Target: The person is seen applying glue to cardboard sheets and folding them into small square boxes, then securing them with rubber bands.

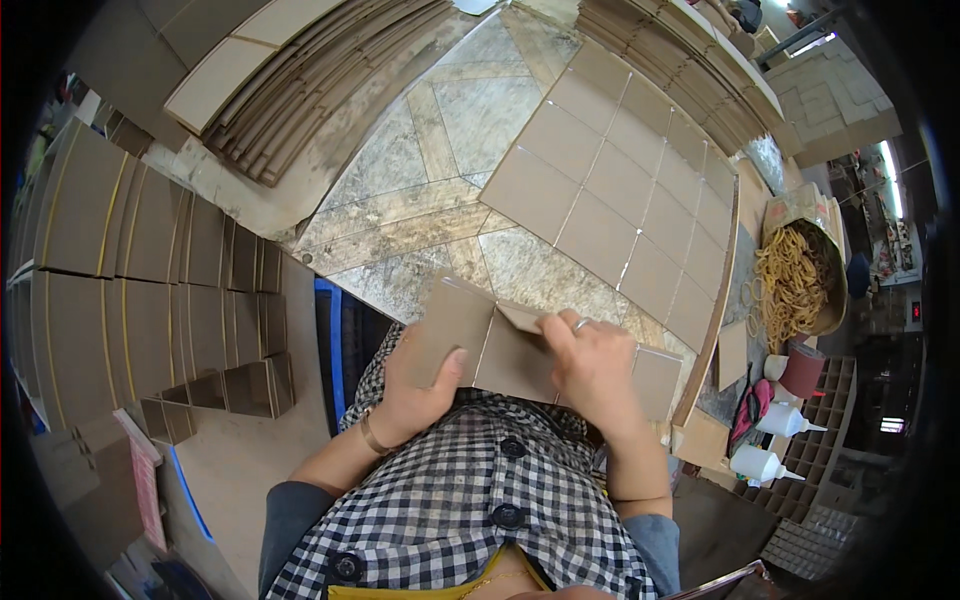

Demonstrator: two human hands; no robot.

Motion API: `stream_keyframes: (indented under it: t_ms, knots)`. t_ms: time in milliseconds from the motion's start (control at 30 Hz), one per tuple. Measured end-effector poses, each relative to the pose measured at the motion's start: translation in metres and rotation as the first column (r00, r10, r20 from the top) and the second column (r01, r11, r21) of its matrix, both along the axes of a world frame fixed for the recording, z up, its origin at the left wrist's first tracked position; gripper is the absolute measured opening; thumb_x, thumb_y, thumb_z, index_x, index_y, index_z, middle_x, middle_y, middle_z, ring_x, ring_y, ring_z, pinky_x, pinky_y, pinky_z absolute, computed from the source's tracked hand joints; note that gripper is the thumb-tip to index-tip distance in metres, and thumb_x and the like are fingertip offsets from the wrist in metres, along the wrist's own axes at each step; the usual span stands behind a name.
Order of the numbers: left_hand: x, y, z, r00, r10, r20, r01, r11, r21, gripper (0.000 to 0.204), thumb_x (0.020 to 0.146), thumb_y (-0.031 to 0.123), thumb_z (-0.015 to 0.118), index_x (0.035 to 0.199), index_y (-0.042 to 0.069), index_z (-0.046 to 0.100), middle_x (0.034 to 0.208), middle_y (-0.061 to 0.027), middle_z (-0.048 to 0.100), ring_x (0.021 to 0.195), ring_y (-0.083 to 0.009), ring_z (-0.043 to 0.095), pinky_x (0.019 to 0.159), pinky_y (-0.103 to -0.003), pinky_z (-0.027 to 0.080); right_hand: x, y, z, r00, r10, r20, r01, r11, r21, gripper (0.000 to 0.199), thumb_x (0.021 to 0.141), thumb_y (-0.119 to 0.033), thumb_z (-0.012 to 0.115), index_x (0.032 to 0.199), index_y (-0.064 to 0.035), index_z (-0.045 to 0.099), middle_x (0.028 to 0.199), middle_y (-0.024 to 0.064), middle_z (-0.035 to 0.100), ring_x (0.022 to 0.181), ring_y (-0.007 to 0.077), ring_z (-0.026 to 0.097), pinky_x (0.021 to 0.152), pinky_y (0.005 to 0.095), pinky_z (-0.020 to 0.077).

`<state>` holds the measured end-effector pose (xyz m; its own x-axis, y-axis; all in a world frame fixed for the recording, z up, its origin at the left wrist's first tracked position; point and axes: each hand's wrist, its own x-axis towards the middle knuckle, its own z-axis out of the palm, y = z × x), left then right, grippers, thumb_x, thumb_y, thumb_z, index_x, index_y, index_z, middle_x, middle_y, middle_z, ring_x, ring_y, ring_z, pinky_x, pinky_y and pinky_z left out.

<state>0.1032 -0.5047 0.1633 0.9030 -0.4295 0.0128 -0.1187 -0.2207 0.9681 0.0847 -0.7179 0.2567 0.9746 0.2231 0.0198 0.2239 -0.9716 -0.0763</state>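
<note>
A brown cardboard strip (pixel 510 362), scored by pale crease lines, is held against my checked apron at the table's near edge. My left hand (pixel 418 385) grips its left panel, thumb on the near face and fingers behind the board. My right hand (pixel 592 368), with a ring on one finger, pinches a folded flap at the strip's upper edge. The strip's right panel (pixel 657 380) shows beyond my right wrist. Just ahead lies a large flat cardboard sheet (pixel 612 172) marked into rectangles by white lines.
Flat cardboard stacks (pixel 330 75) stand at the far left and far right (pixel 680 65). Banded cardboard boxes (pixel 150 250) are piled at my left. On the right are a carton of rubber bands (pixel 795 275), two white squeeze bottles (pixel 782 420), and a dark red roll (pixel 802 372).
</note>
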Motion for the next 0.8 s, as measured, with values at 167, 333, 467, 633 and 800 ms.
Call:
stream_keyframes:
  t_ms: [167,333,467,633,800]
  knots:
    - [0.009,-0.024,0.021,0.901,-0.196,0.386,0.190,0.980,0.053,0.073,0.079,0.014,0.064,0.138,-0.008,0.027,0.137,-0.0280,0.037,0.126,-0.0409,0.039,0.103,-0.044,0.036,0.014,-0.010,-0.003,0.998,-0.046,0.036,0.042,0.994,0.104,0.026,0.061,-0.003,0.060,0.085,-0.0090,0.052,0.076,0.0049,0.057,0.063,0.0233,0.061,0.053,0.0370,0.0474]
    - [0.010,-0.035,0.027,0.839,-0.278,0.468,0.256,0.960,0.112,0.087,0.078,0.026,0.069,0.140,-0.010,0.020,0.137,-0.0301,0.036,0.124,-0.0430,0.042,0.104,-0.044,0.033,0.012,-0.010,-0.006,0.996,-0.079,0.052,0.072,0.989,0.126,0.028,0.064,-0.001,0.060,0.090,-0.0088,0.054,0.079,0.0052,0.059,0.067,0.0240,0.062,0.054,0.0373,0.0479]
    - [0.028,-0.023,0.066,0.830,-0.409,0.379,0.373,0.913,0.167,0.094,0.076,0.036,0.071,0.141,-0.009,0.019,0.134,-0.0287,0.041,0.120,-0.0421,0.044,0.102,-0.047,0.033,0.011,-0.008,-0.007,0.974,-0.157,0.166,0.077,0.908,0.411,0.031,0.072,-0.005,0.065,0.101,-0.0088,0.054,0.077,0.0083,0.061,0.067,0.0274,0.062,0.056,0.0366,0.0464]
    - [0.032,-0.033,0.087,0.783,-0.466,0.411,0.302,0.863,0.404,0.088,0.075,0.032,0.070,0.140,-0.007,0.024,0.125,-0.0271,0.047,0.116,-0.0395,0.047,0.102,-0.050,0.031,0.009,-0.014,-0.011,0.965,-0.180,0.189,0.001,0.727,0.686,0.047,0.066,-0.002,0.064,0.110,-0.0044,0.048,0.088,0.0132,0.057,0.078,0.0290,0.062,0.064,0.0367,0.0488]
    - [0.038,-0.047,0.110,0.671,-0.619,0.408,0.227,0.695,0.682,0.078,0.072,0.024,0.068,0.138,-0.003,0.034,0.118,-0.0247,0.051,0.116,-0.0376,0.046,0.102,-0.054,0.028,0.000,-0.033,-0.015,0.896,-0.257,0.361,-0.215,0.461,0.861,0.046,0.070,-0.003,0.062,0.113,-0.0010,0.044,0.094,0.0149,0.056,0.088,0.0264,0.061,0.072,0.0354,0.0488]
